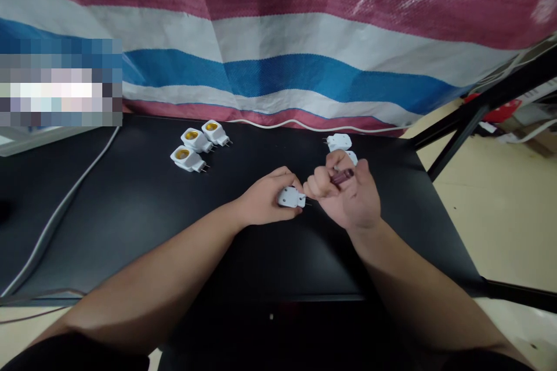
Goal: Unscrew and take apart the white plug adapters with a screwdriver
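My left hand (272, 194) is closed around a white plug-in lamp socket (288, 197), whose back with small screw holes faces up and whose metal prongs point right. Curled beside the prong end, my right hand (359, 200) grips a screwdriver by its dark reddish handle (342, 177). Fingers hide the screwdriver's shaft and tip, so contact with the socket cannot be made out. Just beyond the right hand lies another white socket piece (339, 141), back up, with a second one (351, 156) partly covered by the fingers.
Three white lamp sockets with gold-coloured insides, one a front socket (187, 158), lie at the left on the black table (130, 203). A white cable (61, 217) crosses the table's left side. A striped sheet (278, 69) hangs behind, and a black metal frame (452, 127) stands right.
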`<action>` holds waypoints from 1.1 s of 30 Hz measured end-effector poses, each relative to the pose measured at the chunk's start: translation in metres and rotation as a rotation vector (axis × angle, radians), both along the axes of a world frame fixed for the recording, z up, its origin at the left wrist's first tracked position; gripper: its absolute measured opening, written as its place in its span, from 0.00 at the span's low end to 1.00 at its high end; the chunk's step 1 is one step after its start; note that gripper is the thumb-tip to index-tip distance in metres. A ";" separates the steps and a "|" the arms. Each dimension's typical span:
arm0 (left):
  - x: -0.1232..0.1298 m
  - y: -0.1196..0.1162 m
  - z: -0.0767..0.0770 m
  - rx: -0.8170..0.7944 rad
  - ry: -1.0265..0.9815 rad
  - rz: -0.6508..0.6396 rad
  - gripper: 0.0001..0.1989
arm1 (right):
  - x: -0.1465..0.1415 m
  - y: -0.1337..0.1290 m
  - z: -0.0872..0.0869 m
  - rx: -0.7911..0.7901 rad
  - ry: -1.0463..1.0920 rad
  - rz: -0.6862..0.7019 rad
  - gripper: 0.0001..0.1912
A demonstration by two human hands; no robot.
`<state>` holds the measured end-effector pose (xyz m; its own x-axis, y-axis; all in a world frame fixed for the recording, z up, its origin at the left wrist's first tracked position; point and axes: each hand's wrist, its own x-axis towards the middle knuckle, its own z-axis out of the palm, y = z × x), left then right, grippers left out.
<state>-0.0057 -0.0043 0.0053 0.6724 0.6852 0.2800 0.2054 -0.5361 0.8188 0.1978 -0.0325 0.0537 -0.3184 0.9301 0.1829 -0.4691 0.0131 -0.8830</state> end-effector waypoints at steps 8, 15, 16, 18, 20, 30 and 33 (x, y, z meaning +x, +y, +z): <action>0.001 -0.001 0.001 -0.032 -0.011 0.059 0.16 | 0.001 0.007 -0.004 -0.040 -0.036 -0.194 0.24; -0.001 -0.001 -0.002 -0.023 -0.011 0.141 0.17 | 0.006 0.016 -0.025 0.196 -0.277 -0.473 0.19; -0.001 0.000 -0.003 -0.011 -0.012 0.154 0.17 | 0.007 0.016 -0.027 0.216 -0.318 -0.507 0.18; -0.001 0.000 -0.004 0.028 -0.004 0.186 0.17 | 0.010 0.016 -0.029 0.234 -0.351 -0.562 0.17; -0.001 0.002 -0.004 0.072 0.028 0.227 0.17 | 0.012 0.016 -0.028 0.248 -0.341 -0.604 0.16; -0.003 0.010 -0.018 0.123 0.094 0.642 0.21 | 0.017 0.015 -0.031 0.307 -0.678 -0.683 0.11; -0.003 0.011 -0.019 0.104 0.060 0.624 0.22 | 0.015 0.012 -0.027 0.381 -0.864 -0.607 0.08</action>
<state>-0.0087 0.0065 -0.0137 0.1718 0.9245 0.3403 0.5491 -0.3766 0.7461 0.2131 -0.0202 0.0265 0.0113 0.9049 0.4255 0.4749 0.3696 -0.7987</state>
